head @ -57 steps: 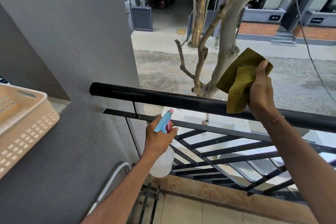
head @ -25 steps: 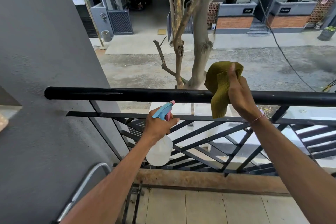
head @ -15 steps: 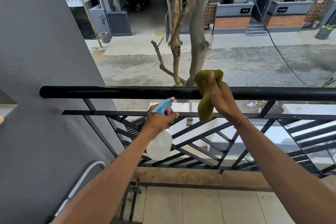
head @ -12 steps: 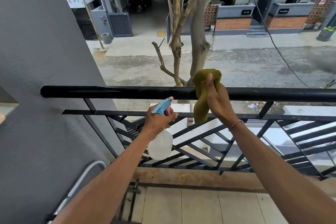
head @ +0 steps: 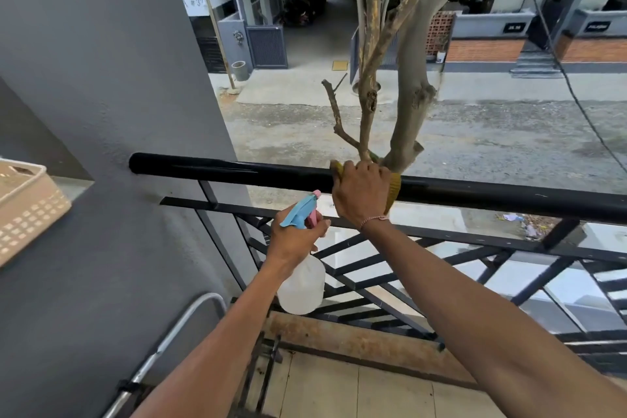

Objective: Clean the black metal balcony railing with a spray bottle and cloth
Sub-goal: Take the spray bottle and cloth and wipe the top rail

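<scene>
The black metal railing (head: pixel 210 168) runs from the grey wall on the left to the right edge, with slanted black bars below its round top rail. My right hand (head: pixel 361 192) wraps around the top rail, gripping an olive-green cloth (head: pixel 394 190) against it; most of the cloth is hidden under the hand. My left hand (head: pixel 295 241) holds a clear spray bottle (head: pixel 302 288) with a blue and pink trigger head by its neck, just below and left of the right hand, on my side of the bars.
A grey wall (head: pixel 101 95) stands on the left, with a beige perforated basket (head: pixel 30 210) on a ledge. A metal tube frame (head: pixel 176 329) leans by the wall near the floor. Beyond the railing are a tree trunk (head: pixel 410 105) and the street below.
My right hand has come down and closed over the top rail with the cloth, which hung loose over the rail before. The view has shifted right. The left hand holds the bottle as before.
</scene>
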`<state>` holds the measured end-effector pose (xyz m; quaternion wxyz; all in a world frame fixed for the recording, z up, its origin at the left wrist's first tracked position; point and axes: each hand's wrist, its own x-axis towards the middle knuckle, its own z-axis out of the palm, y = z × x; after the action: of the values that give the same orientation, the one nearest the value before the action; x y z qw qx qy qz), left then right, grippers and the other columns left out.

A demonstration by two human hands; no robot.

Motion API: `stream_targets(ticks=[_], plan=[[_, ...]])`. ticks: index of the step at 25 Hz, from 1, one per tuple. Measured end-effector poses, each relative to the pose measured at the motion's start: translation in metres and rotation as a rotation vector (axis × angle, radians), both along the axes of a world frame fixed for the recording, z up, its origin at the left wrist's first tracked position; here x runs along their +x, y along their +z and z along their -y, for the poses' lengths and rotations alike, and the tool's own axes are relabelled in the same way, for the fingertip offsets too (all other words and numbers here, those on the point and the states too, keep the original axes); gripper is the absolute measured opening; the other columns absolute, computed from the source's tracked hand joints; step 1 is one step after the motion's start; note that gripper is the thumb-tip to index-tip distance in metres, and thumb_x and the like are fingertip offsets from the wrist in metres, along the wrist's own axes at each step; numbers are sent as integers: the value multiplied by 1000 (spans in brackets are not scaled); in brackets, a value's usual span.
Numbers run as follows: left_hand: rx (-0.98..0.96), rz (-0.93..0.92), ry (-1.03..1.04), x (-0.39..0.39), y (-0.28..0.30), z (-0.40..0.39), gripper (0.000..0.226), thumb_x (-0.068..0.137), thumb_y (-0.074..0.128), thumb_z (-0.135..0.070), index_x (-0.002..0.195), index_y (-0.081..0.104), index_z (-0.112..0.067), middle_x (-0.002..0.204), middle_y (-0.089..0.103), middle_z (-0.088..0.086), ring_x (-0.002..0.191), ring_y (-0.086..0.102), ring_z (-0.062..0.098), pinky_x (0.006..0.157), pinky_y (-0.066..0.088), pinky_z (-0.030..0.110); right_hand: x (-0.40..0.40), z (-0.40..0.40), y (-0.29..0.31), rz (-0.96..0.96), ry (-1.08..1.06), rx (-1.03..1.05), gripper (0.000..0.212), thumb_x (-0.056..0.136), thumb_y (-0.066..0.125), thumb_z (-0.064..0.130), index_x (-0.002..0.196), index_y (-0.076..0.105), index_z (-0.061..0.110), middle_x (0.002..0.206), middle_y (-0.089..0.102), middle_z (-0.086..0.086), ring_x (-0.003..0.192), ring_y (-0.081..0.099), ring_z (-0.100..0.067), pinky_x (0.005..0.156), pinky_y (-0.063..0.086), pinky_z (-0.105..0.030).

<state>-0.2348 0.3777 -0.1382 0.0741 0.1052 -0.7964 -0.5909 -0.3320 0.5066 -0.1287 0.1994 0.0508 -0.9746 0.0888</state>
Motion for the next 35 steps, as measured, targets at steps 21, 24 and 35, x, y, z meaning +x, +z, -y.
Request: stream_targets(ticks=[21,24,35], plan=[[78,-13,-191,-37,2,-5,13,89,78,-16,95,71,-25,86,69,16,77,68,25,55,54,25,-9,-116,-24,-321,490,574,68,99,47,30,160,18,22,142,47,-22,111,52,-38,88,47,-50],[51,-19,-215,-37,-4,-16,8,89,78,-15,88,70,-15,87,70,14,80,70,26,54,53,23,-5,-133,-13,-309,335,382,46,101,37,41,137,51,17,106,61,-12,85,59,-31,75,42,-41],[41,27,-220,-22,-15,-22,13,90,78,-17,96,68,-12,88,70,14,81,70,25,55,55,23,27,-97,-50,-329,-115,-58,44,103,45,34,139,54,10,142,50,-14,137,40,-35,118,21,-55]])
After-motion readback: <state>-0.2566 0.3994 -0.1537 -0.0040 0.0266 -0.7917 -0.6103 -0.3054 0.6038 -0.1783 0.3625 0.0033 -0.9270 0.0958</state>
